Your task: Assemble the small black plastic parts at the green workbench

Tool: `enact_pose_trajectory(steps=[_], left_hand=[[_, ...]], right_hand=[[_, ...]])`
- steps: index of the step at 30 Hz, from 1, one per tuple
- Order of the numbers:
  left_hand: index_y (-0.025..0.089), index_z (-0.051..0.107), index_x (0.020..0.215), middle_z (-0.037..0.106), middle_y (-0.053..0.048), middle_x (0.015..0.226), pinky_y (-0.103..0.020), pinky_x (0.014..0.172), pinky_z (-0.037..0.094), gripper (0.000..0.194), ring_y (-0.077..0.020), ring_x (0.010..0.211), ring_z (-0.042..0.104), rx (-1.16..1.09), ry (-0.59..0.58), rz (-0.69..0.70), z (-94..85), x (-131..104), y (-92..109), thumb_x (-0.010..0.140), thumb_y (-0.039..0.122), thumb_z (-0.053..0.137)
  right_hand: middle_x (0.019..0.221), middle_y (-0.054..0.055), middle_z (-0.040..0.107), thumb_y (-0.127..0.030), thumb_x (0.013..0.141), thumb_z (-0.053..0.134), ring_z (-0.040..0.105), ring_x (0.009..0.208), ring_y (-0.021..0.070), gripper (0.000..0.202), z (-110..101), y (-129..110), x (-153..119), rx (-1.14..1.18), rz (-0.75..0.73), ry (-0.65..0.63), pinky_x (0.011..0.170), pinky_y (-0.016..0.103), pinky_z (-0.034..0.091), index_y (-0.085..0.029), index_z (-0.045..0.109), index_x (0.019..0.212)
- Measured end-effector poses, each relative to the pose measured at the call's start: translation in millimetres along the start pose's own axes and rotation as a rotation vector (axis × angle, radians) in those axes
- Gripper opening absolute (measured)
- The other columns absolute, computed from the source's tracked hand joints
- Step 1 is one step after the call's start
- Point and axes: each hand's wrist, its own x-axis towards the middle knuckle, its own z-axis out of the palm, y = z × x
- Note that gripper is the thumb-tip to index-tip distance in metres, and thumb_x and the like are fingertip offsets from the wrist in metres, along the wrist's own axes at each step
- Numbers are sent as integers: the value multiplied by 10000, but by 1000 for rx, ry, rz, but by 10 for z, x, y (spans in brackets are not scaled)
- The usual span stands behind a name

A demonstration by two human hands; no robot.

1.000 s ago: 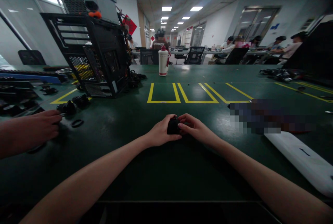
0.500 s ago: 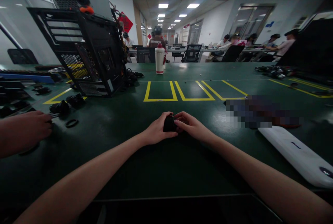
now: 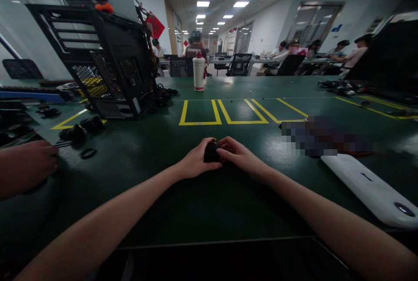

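Observation:
A small black object (image 3: 211,152) is held between my two hands, low over the green table (image 3: 183,220) in the middle of the view. My left hand (image 3: 195,160) wraps round its left side, thumb on the near side. From the right, the fingertips of my right hand (image 3: 238,155) press on the object; its lower fingers are partly hidden. What the black object is cannot be made out.
Another person's hand (image 3: 29,165) lies at the left edge, near black parts (image 3: 74,133) and a black ring (image 3: 88,153). Behind stands a black computer case (image 3: 122,72). A white cup (image 3: 198,74), yellow tape outlines, a pixelated item and a white case (image 3: 369,189) are farther round.
The whole view has shifted slightly. My hands keep nearly the same hold on the black object. The other person's hand at the left has moved a little to the left.

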Motion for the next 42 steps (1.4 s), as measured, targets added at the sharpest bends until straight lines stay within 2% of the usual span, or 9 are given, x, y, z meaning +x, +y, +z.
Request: enact_pose_trajectory(steps=[4,7,12,15,21,27,32,37,42], left_hand=[[193,315,1237,462,-112,1210,-425,904,391,689,-263,1077,486,21,5,1,7,3,-4,670,385,654],[190,302,1246,456,-115,1216,-420,898,397,701,-261,1077,485,19,-1,-4,4,1,9,672,387,653],[200,298,1250,453,-110,1221,-420,918,388,695,-256,1092,478,-15,-1,-2,-1,-5,27,678,385,648],[201,300,1251,455,-111,1220,-424,921,388,694,-255,1089,482,-5,-1,-3,8,-9,23,678,378,650],[201,259,1278,427,-118,1264,-448,956,351,712,-276,1142,443,124,51,37,36,-35,37,694,367,631],[182,249,1272,432,-127,1252,-438,957,352,689,-269,1141,440,242,110,85,43,-51,81,713,346,617],[196,255,1250,427,-124,1250,-446,939,371,666,-273,1142,439,195,150,80,56,-54,74,713,342,621],[196,269,1219,445,-111,1216,-436,936,380,640,-258,1109,468,74,245,68,102,-49,73,712,343,630],[195,295,1171,472,-96,1151,-415,904,412,630,-246,1059,502,12,265,3,137,-22,82,680,346,660]], right_hand=[[967,13,544,-241,708,640,559,859,148,320,-30,-39,-36,5,-85,-59,753,313,466,-223,492,991],[970,21,556,-239,730,614,554,900,154,268,-32,-67,-47,46,-88,-47,793,323,449,-212,516,978],[949,31,573,-266,735,607,557,892,150,253,-15,-53,-22,99,2,45,816,324,439,-196,538,968],[916,30,578,-271,721,621,564,850,141,225,-25,-44,-18,110,68,33,791,314,454,-177,556,916],[942,13,564,-271,730,611,580,778,120,254,-61,-43,-30,116,42,-45,723,313,504,-210,539,966],[957,22,581,-261,731,614,584,844,141,290,-49,-42,-36,100,-26,-13,781,328,483,-208,540,1006],[959,25,596,-243,731,605,581,907,167,282,-15,-78,-35,53,-112,0,836,362,459,-208,543,1004],[1069,50,574,-193,718,603,552,1000,190,368,19,-154,-58,-13,-184,42,877,382,444,-218,502,1071],[986,38,597,-271,774,548,564,942,168,247,52,-167,-36,4,-194,79,864,346,435,-207,546,1013]])
